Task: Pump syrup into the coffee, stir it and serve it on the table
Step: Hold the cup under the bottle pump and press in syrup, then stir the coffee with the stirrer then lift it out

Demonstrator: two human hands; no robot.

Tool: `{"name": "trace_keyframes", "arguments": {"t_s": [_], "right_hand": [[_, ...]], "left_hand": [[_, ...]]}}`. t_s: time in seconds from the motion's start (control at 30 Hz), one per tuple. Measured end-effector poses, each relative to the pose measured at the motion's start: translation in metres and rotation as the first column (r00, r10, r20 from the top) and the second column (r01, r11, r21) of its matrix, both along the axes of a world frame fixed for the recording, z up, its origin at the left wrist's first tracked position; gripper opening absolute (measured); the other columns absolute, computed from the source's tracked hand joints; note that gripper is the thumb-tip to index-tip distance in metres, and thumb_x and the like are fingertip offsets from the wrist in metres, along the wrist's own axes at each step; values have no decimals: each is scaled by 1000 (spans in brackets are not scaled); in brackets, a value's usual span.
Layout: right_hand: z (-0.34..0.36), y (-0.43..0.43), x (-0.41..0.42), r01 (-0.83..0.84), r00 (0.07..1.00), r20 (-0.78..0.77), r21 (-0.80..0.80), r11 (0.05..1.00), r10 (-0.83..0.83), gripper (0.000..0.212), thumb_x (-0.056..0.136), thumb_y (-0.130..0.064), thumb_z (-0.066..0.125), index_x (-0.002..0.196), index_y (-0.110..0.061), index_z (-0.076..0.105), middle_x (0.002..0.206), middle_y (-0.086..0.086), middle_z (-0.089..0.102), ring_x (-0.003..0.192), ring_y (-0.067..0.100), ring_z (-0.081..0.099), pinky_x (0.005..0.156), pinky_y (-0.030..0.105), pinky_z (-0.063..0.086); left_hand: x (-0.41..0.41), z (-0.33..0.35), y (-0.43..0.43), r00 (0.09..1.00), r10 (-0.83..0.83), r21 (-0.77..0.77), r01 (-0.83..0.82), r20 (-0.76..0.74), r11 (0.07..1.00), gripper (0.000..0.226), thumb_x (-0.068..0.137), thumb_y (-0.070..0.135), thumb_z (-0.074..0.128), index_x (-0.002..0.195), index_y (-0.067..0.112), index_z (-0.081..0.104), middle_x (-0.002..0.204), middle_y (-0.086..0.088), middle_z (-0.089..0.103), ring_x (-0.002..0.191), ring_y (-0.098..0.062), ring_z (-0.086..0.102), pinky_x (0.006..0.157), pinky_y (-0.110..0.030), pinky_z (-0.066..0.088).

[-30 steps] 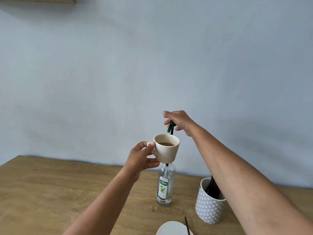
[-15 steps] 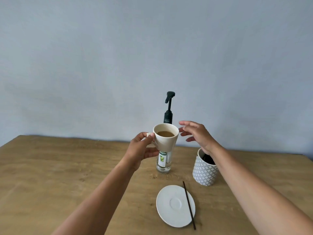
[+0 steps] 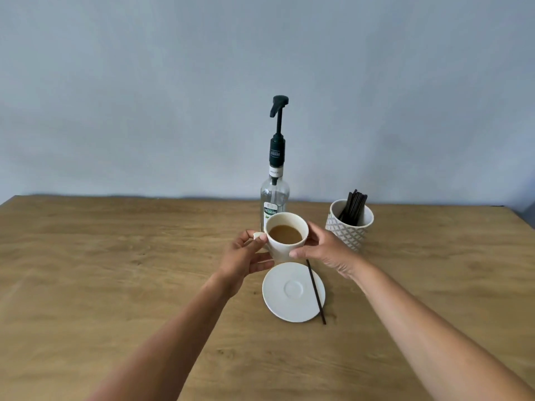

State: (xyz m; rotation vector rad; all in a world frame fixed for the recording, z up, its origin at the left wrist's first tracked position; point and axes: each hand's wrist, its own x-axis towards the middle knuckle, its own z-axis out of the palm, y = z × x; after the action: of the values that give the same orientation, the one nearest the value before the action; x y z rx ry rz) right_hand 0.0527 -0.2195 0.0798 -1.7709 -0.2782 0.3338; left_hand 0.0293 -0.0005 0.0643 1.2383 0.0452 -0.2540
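Note:
A white cup of light-brown coffee (image 3: 285,233) is held in the air just in front of the clear syrup bottle (image 3: 275,195), whose dark pump head (image 3: 278,105) is up. My left hand (image 3: 246,256) pinches the cup's handle. My right hand (image 3: 324,250) cups its right side. A white saucer (image 3: 292,293) lies on the wooden table (image 3: 115,270) just below and in front of the cup. A thin dark stirrer (image 3: 315,290) rests across the saucer's right edge.
A patterned white holder (image 3: 348,224) with several dark stirrers stands to the right of the bottle. A grey wall rises behind the table's far edge.
My right hand left the pump head, came down and took the cup's right side. The cup has come down from under the spout toward the saucer. The view tilted down.

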Motion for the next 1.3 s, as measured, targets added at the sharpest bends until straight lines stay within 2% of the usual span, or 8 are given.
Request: {"name": "trace_keyframes", "arguments": {"t_s": [0.23, 0.4, 0.53, 0.7, 0.83, 1.07, 1.23, 1.3], "right_hand": [[-42, -3, -23, 79, 997, -1, -98, 992, -80, 78, 54, -21, 93, 121, -35, 56, 114, -11, 71, 108, 5, 64, 95, 27, 49], [-62, -6, -32, 89, 995, -26, -146, 985, -93, 81, 53, -18, 92, 123, -34, 54, 115, -9, 69, 109, 4, 62, 97, 29, 47], [-75, -9, -37, 89, 993, -58, -196, 977, -102, 85, 49, -28, 92, 123, -40, 50, 114, -12, 68, 106, 0, 62, 95, 28, 48], [-87, -11, -37, 74, 989, -108, -216, 974, -99, 96, 47, -32, 92, 129, -40, 44, 119, -10, 66, 111, 6, 62, 103, 41, 48], [-88, -11, -39, 83, 990, -92, -229, 970, -106, 89, 48, -31, 91, 122, -46, 45, 120, -9, 65, 113, 9, 60, 103, 44, 47], [-91, -11, -42, 85, 992, -74, -238, 967, -106, 75, 49, -31, 89, 107, -57, 49, 115, -11, 67, 108, 4, 62, 100, 41, 49], [-92, -12, -41, 69, 992, -89, -226, 972, -91, 78, 51, -30, 90, 112, -54, 48, 119, -10, 66, 112, 5, 60, 102, 41, 48], [-89, -15, -42, 39, 991, -116, -225, 974, -67, 84, 49, -33, 92, 117, -54, 47, 120, -15, 64, 112, 0, 59, 100, 32, 48]], "left_hand": [[-19, -48, -9, 997, -44, 1, 45, -63, 999, 7, 96, 20, 62, 92, 17, 58, 100, -6, 74, 90, -26, 71, 76, -38, 62], [-24, -71, -6, 999, -50, 194, 52, -18, 980, 8, 94, 22, 63, 94, 15, 60, 92, -1, 68, 90, -14, 61, 70, -28, 51], [-27, -84, -8, 996, -78, 234, 83, -32, 969, 9, 94, 22, 64, 96, 13, 61, 87, 2, 67, 88, -14, 61, 68, -27, 52], [-25, -94, -10, 995, -83, 284, 96, -57, 954, 15, 95, 23, 64, 101, 9, 63, 87, 0, 69, 88, -12, 65, 66, -28, 56], [-24, -97, -13, 996, -71, 320, 84, -51, 944, 24, 95, 23, 63, 107, 2, 61, 89, -4, 67, 83, -9, 65, 64, -27, 57], [-25, -107, -13, 998, -53, 370, 56, -19, 927, 24, 95, 26, 62, 105, 4, 61, 92, -6, 70, 87, -12, 65, 67, -29, 57], [-25, -111, -13, 999, -50, 402, 45, 0, 915, 23, 95, 27, 63, 105, 6, 62, 90, -6, 70, 85, -13, 66, 67, -30, 56], [-25, -112, -13, 999, -42, 404, 36, 8, 914, 22, 95, 28, 63, 104, 7, 63, 87, -5, 70, 82, -12, 66, 66, -30, 56]]}}
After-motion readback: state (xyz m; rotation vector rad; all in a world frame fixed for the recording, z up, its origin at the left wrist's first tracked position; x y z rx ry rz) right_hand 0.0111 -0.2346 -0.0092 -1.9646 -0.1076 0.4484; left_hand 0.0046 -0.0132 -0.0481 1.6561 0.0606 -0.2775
